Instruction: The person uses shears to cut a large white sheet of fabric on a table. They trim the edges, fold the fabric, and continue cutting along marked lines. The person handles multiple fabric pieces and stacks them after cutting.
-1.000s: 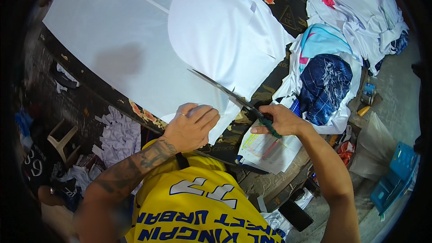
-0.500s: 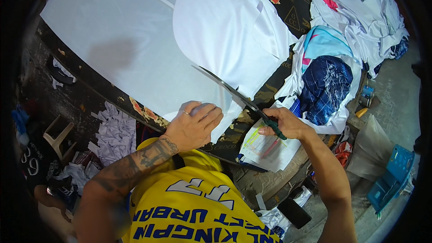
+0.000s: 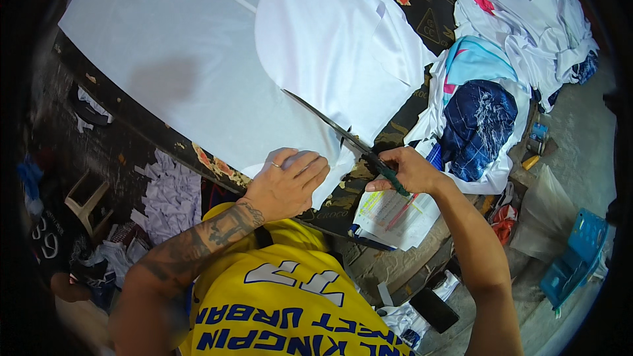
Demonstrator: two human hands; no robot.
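A large pale white-grey fabric piece (image 3: 158, 79) lies across the dark table, with a brighter white layer (image 3: 323, 39) along its right side. My left hand (image 3: 292, 181) rests on the near edge of the fabric, fingers laid out and pressing down with nothing held. In my right hand (image 3: 409, 175) are long dark scissors (image 3: 316, 113), their handle wrapped in green. The blades reach over the fabric along the border with the white layer. Cut edges of fabric hang beside the blades near my left fingertips. My palm hides part of the scissor handle.
Marked papers with a pen (image 3: 399, 217) lie at the table's near corner. Right of the table sit a dark blue cloth bundle (image 3: 478, 128), heaped white fabric (image 3: 521, 20) and a blue plastic chair (image 3: 573, 257). Left are white scraps (image 3: 170, 198), a stool (image 3: 89, 204) and a person's black shirt (image 3: 49, 240).
The scissors have shifted slightly forward, their tip farther up the fabric, and my right hand has moved up a little with them. My left hand stays nearly in place.
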